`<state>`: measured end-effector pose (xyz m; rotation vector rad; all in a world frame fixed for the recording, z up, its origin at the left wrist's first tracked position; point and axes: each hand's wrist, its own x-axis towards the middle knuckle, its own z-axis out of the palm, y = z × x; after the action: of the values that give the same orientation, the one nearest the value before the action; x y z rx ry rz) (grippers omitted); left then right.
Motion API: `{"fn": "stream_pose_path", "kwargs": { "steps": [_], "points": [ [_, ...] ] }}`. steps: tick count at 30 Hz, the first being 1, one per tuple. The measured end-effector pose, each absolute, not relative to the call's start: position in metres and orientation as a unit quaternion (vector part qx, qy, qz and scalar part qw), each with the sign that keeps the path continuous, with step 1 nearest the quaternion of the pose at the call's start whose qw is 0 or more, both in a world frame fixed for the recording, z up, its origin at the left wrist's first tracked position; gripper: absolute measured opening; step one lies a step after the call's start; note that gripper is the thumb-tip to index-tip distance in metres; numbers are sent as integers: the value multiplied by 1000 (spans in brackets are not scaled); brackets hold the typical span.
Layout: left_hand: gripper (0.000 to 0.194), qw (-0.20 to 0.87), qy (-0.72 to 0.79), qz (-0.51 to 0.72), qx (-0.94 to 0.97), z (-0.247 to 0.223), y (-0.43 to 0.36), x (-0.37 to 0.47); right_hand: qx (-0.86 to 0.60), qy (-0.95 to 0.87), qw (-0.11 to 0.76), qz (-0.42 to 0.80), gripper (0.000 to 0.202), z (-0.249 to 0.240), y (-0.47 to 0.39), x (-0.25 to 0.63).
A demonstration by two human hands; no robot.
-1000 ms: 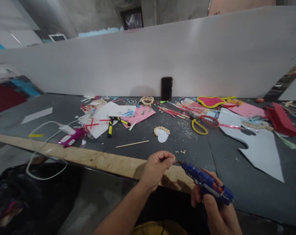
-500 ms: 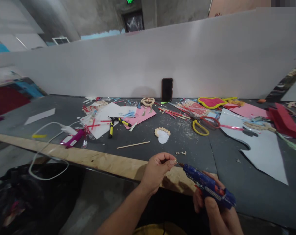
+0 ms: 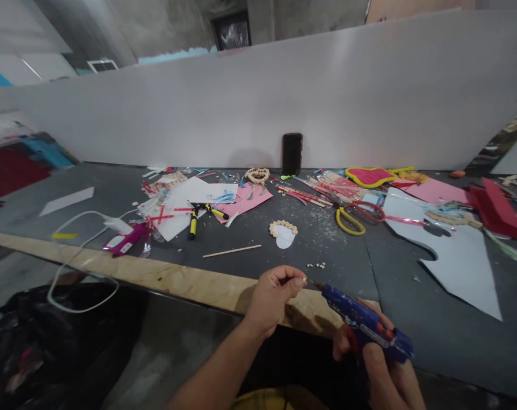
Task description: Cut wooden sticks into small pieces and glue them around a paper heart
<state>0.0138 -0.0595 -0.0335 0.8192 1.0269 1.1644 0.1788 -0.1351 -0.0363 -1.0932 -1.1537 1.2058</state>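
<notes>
Between the thumb and fingertips of my left hand (image 3: 275,299) is a tiny pale piece (image 3: 304,280), like the small bits on the table. My right hand (image 3: 380,356) is wrapped round a blue hot glue gun (image 3: 365,322). The gun's nozzle points left, with a small gap between it and the pinched piece. Beyond my hands lies a white paper heart (image 3: 285,237), its upper edge lined with pale wooden pieces (image 3: 276,226). Several loose small pieces (image 3: 320,266) rest just above my left fingertips. A thin wooden stick (image 3: 232,251) lies to the left.
Yellow-handled pliers (image 3: 193,222) and a purple device with a white cable (image 3: 126,239) lie left. Scissors (image 3: 351,222) and cut white paper (image 3: 463,256) are on the right. A phone (image 3: 292,154) leans against the white partition (image 3: 190,114). A black bag (image 3: 62,341) hangs below the wooden edge.
The glue gun's nozzle has drawn slightly right, away from the small piece in my left fingers. My left hand has shifted a touch left.
</notes>
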Motion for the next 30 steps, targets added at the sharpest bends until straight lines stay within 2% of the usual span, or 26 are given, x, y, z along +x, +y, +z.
{"fn": "stream_pose_path", "kwargs": {
  "steps": [8,14,18,22,27,30],
  "points": [
    [20,630,463,516,350,-36,-60,8,-424,-287,571,642,40,-34,-138,182],
    [20,615,478,516,356,-36,-59,5,-393,-266,563,677,37,-28,-136,191],
    [20,605,485,514,366,-37,-59,4,-400,-282,552,675,37,-29,-134,194],
    [20,600,491,510,372,-38,-60,6,-433,-274,556,655,29,-31,-134,189],
    [19,598,487,511,380,-40,-61,11,-495,-338,568,564,45,-25,-140,173],
    [20,598,487,506,386,-40,-61,12,-490,-371,577,538,43,-22,-143,166]
  ]
}}
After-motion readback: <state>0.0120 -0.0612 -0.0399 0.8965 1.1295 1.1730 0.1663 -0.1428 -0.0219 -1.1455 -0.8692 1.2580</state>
